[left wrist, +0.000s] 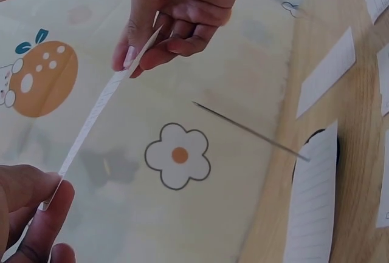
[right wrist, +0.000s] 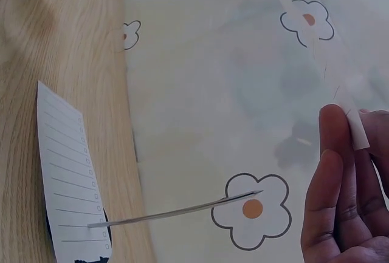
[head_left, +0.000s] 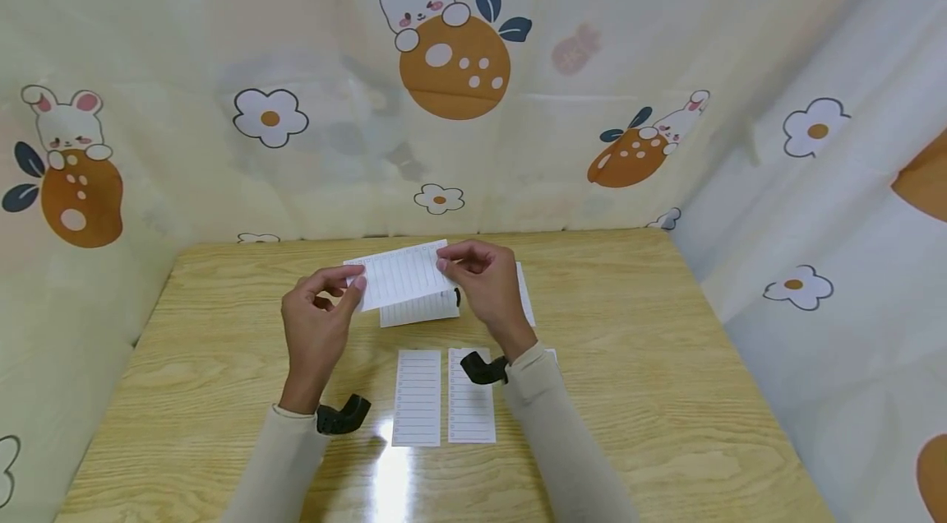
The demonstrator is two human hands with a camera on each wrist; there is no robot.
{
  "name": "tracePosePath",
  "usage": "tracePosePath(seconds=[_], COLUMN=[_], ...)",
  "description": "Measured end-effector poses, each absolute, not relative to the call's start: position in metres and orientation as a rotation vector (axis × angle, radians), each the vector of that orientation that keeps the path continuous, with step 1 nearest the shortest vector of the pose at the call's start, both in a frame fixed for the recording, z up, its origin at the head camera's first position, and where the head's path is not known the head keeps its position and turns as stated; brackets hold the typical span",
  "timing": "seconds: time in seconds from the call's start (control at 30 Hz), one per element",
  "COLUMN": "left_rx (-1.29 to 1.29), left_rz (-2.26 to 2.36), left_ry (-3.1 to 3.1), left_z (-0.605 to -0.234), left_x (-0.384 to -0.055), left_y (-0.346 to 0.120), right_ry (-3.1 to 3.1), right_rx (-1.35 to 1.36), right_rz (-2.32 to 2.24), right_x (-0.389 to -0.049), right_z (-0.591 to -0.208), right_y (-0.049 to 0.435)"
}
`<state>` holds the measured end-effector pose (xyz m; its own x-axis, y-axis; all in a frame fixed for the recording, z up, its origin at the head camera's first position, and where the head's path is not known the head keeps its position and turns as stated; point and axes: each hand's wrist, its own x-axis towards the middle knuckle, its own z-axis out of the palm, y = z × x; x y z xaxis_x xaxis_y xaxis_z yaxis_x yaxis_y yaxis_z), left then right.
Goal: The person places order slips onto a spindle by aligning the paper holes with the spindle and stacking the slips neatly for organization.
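A lined checklist slip (head_left: 399,276) is stretched between both hands, raised above the far half of the table. My left hand (head_left: 316,326) pinches its left end between thumb and fingers. At the other end, my right hand (head_left: 488,284) pinches the corner in the same way. Below it, a thin pointed metal spike (right wrist: 176,213) sticks up through another lined slip (right wrist: 70,178). That spike's round black base (left wrist: 338,147) is mostly hidden under the pierced slip. In the left wrist view, the held slip (left wrist: 91,120) appears nearly edge-on, to one side of the spike tip.
Two lined slips (head_left: 417,400) (head_left: 471,416) lie side by side nearer the front of the wooden table (head_left: 651,391). The right wrist partly covers another slip (head_left: 551,353), and one more slip (head_left: 526,297) shows behind the right hand. A patterned curtain (head_left: 296,186) borders the table.
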<state>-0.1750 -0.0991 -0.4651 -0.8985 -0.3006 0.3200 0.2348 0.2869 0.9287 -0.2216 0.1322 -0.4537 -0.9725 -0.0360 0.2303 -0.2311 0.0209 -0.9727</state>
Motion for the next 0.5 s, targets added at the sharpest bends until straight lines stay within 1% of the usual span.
tracePosePath(seconds=[0.5], left_rx=[0.065], left_rz=[-1.689], left_ry=[-2.147], left_z=[-0.472], left_x=[-0.192], left_y=[-0.090], right_ry=[-2.195], right_rx=[0.131], right_rz=[2.057], right_x=[-0.230], right_z=[-0.460], right_y=[0.140])
